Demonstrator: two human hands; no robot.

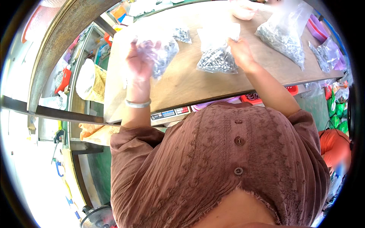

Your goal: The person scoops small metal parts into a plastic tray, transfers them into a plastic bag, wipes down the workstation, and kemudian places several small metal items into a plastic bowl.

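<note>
Plastic bag (211, 38) w/ metal pcs (217, 60), R hand (240, 51); 2nd bag (166, 56), L hand (139, 64).

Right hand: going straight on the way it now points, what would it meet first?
The upper part of the clear bag of metal parts, whose edge the right hand touches. Past that, the line seems to run over the tabletop, though depth is unclear.

Free tabletop (182, 84) before the middle bag (217, 60)
</note>
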